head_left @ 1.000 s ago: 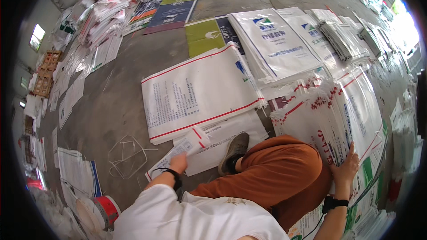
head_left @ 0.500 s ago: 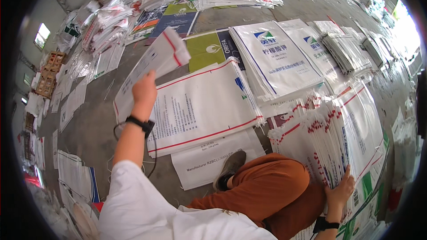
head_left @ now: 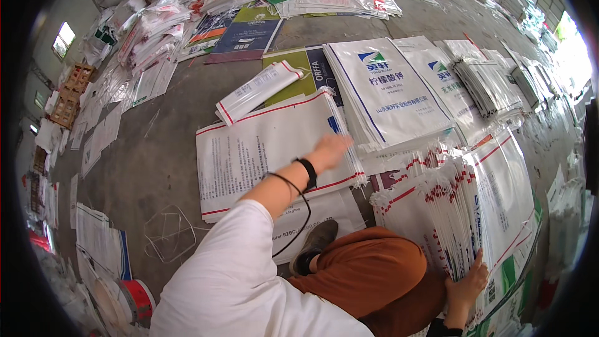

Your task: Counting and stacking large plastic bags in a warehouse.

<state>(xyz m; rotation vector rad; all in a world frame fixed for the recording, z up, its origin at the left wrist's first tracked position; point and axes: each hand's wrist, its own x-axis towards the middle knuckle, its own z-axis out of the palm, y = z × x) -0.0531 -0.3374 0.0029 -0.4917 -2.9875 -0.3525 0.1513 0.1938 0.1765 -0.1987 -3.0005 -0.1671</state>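
Observation:
My left hand is over the right end of a flat pile of white woven sacks with red edge stripes; motion smears its fingers. One white sack, folded into a narrow strip, lies across the pile's far left edge. At lower right, my right hand grips the near end of a bundle of folded white sacks with red-striped ends, thumb on one side and fingers on the other. What is under its palm is hidden.
More printed white sacks lie just beyond, with a green and navy sack beside them. A loop of white strapping and a red-labelled roll lie on the left. Tall sack heaps stand behind. My shoe is by the pile.
My left hand has let go of the sack it held up on the left, now folded on the pile. That hand has swung right and nearer. My right hand stays at the bundle.

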